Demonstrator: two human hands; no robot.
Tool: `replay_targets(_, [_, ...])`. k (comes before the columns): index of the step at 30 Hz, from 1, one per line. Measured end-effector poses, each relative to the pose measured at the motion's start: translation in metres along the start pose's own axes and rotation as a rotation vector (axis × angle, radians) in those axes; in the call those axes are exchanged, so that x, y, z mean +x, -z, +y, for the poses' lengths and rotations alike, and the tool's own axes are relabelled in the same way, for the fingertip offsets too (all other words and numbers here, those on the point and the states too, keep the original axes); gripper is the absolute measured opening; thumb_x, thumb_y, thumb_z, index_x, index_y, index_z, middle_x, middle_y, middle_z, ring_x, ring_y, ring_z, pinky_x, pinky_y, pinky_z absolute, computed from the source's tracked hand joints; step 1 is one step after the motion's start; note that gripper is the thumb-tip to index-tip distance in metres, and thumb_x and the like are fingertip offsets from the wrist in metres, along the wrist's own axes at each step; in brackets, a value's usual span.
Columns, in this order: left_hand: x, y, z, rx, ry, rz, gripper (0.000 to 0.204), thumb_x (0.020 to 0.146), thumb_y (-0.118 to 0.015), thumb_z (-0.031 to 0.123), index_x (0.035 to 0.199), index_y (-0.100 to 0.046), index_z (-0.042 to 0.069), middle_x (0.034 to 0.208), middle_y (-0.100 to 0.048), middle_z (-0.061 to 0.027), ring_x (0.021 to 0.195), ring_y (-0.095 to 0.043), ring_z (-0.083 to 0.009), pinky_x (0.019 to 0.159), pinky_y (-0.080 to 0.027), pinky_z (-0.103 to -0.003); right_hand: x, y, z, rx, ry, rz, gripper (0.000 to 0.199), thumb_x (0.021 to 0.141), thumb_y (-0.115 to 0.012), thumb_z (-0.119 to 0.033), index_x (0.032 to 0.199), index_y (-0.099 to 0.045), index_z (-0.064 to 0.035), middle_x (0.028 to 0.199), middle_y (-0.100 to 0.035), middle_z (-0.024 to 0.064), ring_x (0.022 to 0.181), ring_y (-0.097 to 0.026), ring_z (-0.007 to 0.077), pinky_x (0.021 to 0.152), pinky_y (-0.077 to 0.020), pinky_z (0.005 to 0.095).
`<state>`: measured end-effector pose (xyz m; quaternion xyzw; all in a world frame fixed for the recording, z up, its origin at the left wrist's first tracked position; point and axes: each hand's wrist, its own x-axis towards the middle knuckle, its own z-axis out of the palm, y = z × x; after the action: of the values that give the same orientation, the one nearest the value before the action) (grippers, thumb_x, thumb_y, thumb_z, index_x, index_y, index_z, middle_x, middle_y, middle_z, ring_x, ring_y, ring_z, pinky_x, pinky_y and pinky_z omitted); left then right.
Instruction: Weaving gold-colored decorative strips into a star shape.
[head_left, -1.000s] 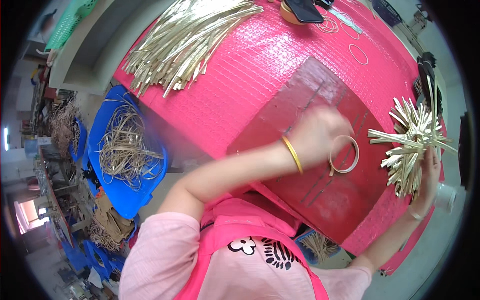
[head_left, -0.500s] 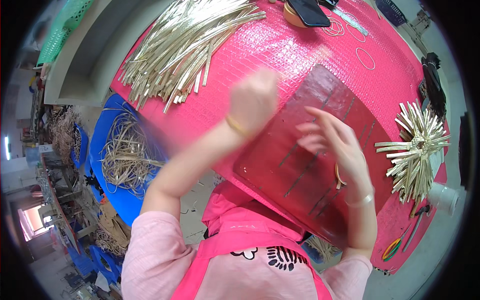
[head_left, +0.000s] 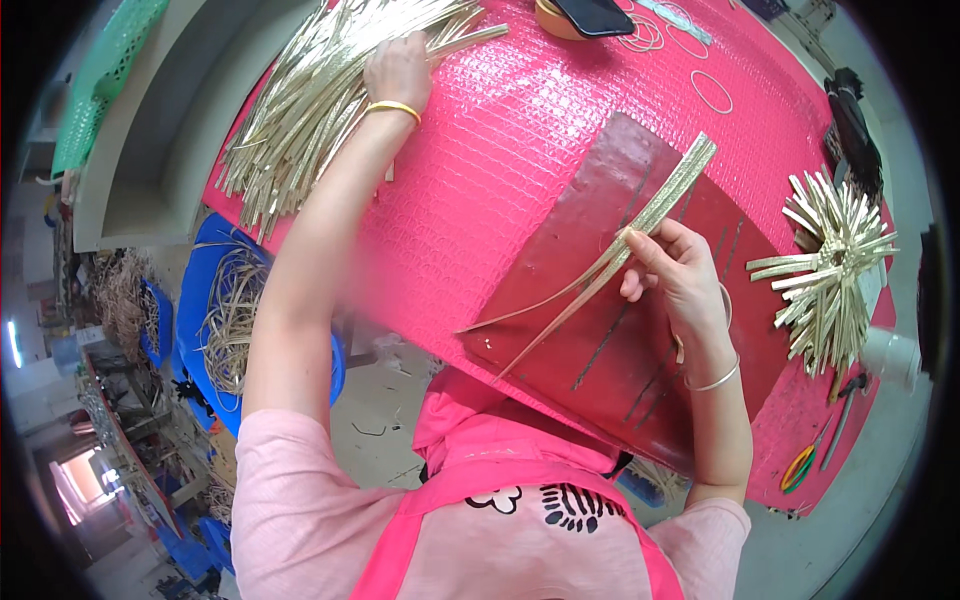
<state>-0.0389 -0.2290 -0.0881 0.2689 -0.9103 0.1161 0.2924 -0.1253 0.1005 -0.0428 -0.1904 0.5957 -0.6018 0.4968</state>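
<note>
A large pile of shiny gold strips point(head_left: 300, 130) lies at the far left of the pink-covered table. My left hand point(head_left: 398, 75) is on the pile's right side, its fingers curled in among the strips and their tips hidden. Over the dark red board point(head_left: 560, 255), my right hand point(head_left: 675, 265) pinches a flat gold woven strip point(head_left: 672, 195) between thumb and fingers. The strip's wide end points up and away; toward me it splits into two thin, tapering tails. On the board, several dark slits or lines run at a slant.
At the right edge sits a star-like bundle of gold strips point(head_left: 835, 262), with scissors point(head_left: 798, 468) nearer me. A black phone point(head_left: 597, 15) and loose rubber bands point(head_left: 712, 92) lie at the back. Left of the table, a blue tub point(head_left: 195, 320) holds tangled strips.
My left hand has moved up and left from near the board to the gold pile. My right hand, blurred with loose fingers before, now grips the woven strip.
</note>
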Motion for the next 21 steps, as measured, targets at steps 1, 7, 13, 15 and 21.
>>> replay_targets(1, [0.001,-0.003,-0.002,0.045,0.049,-0.101,0.008,0.069,-0.051,0.01,0.073,-0.058,0.008,0.078,-0.056,-0.0079,0.077,-0.052,-0.024,0.065,-0.044,-0.035,-0.002,0.0,0.0,0.015,0.007,0.0,0.019,0.08,-0.053,-0.014,0.087,-0.052,0.0036,0.07,-0.056,0.0076,0.052,-0.055,0.0105,0.045,-0.0441,0.0189])
replay_targets(7, [0.006,0.019,0.005,0.123,0.041,-0.151,0.011,0.067,-0.059,0.014,0.078,-0.058,0.011,0.077,-0.058,-0.0071,0.076,-0.055,-0.0224,0.066,-0.045,-0.033,-0.017,-0.007,-0.001,0.102,0.056,0.009,0.018,0.08,-0.052,-0.012,0.088,-0.052,0.0043,0.072,-0.057,0.0093,0.055,-0.056,0.0125,0.049,-0.0454,0.0193])
replay_targets(13, [0.006,0.185,0.084,-1.342,0.37,-0.694,0.022,0.07,-0.061,0.01,0.086,-0.057,-0.004,0.072,-0.059,-0.0059,0.065,-0.057,-0.0098,0.054,-0.046,-0.02,-0.033,-0.008,-0.008,0.005,0.302,0.2,0.013,0.078,-0.054,-0.006,0.086,-0.054,0.0046,0.071,-0.057,0.0088,0.057,-0.057,0.0129,0.053,-0.0466,0.02])
replay_targets(15, [-0.003,0.206,0.105,-1.509,0.461,-0.832,0.023,0.068,-0.062,0.008,0.086,-0.056,-0.005,0.072,-0.059,-0.0079,0.059,-0.057,-0.0104,0.051,-0.046,-0.019,-0.03,-0.014,-0.015,-0.136,0.562,0.449,0.01,0.075,-0.057,-0.002,0.082,-0.055,0.0051,0.07,-0.058,0.0073,0.058,-0.057,0.0114,0.054,-0.0469,0.02])
replay_targets(21, [-0.044,0.192,0.137,-1.789,0.663,-0.84,0.023,0.071,-0.061,0.01,0.088,-0.052,-0.002,0.071,-0.058,-0.0086,0.052,-0.056,-0.0116,0.044,-0.047,-0.019,-0.032,-0.042,-0.027,0.087,0.505,0.225,0.012,0.077,-0.055,-0.005,0.083,-0.057,0.0049,0.071,-0.058,0.0069,0.062,-0.056,0.0105,0.056,-0.0472,0.0214])
